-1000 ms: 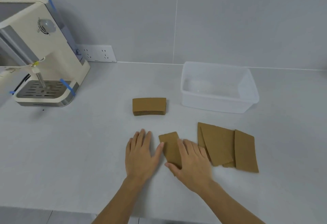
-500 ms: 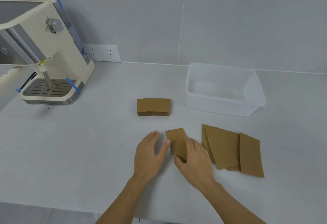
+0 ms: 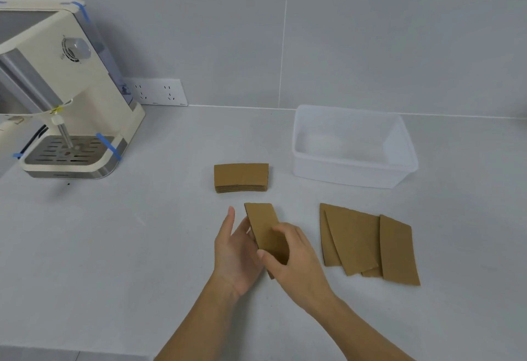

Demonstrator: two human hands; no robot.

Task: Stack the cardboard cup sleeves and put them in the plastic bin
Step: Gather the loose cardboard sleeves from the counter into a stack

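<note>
brown flat cardboard sleeve (image 3: 266,231) pinched by right hand (image 3: 296,261) fingers, left hand (image 3: 235,255) open beside it

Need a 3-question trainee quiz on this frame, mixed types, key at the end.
1. True or false: the plastic bin already holds sleeves.
2. Which hand pinches the lifted sleeve? A) left hand B) right hand
3. Fill in: the neat stack lies between the coffee machine and the ____.

Key: 1 false, the bin looks empty. 2 B, thumb and fingers close on the sleeve; the left hand is open beside it. 3 bin. Loose sleeves wait on the counter.
</note>
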